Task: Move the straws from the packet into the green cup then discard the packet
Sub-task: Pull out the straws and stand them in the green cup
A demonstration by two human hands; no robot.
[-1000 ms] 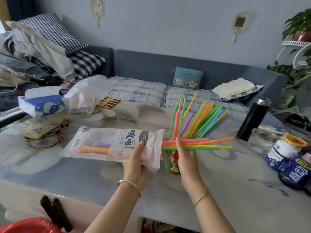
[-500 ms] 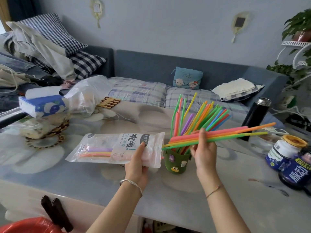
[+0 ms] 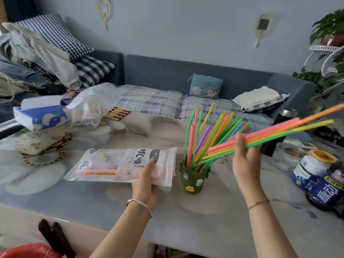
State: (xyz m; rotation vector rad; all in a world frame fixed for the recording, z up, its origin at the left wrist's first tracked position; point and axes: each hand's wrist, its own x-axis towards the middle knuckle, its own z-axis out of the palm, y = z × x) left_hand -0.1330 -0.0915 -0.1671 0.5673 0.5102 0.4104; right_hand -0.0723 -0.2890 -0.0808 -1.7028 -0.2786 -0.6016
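Observation:
The green cup [image 3: 191, 180] stands on the table, full of coloured straws that fan up and to the right. My left hand [image 3: 146, 183] holds the clear straw packet [image 3: 119, 165] by its right end, level, just left of the cup; a few straws still lie inside. My right hand [image 3: 245, 161] grips a bundle of pink, orange, yellow and green straws [image 3: 290, 130], tilted with the far ends high to the right and the near ends just above the cup's rim.
A black flask [image 3: 275, 138], a glass bowl [image 3: 290, 155] and two blue jars [image 3: 312, 168] crowd the table's right side. A tissue box [image 3: 41, 118] and plastic bag [image 3: 93, 107] sit at the back left. A red bin edge [image 3: 24, 251] shows at bottom left.
My right hand has pulled the bundle fully out of the packet, moved right and tilted it upward. The packet has sunk slightly with my left hand.

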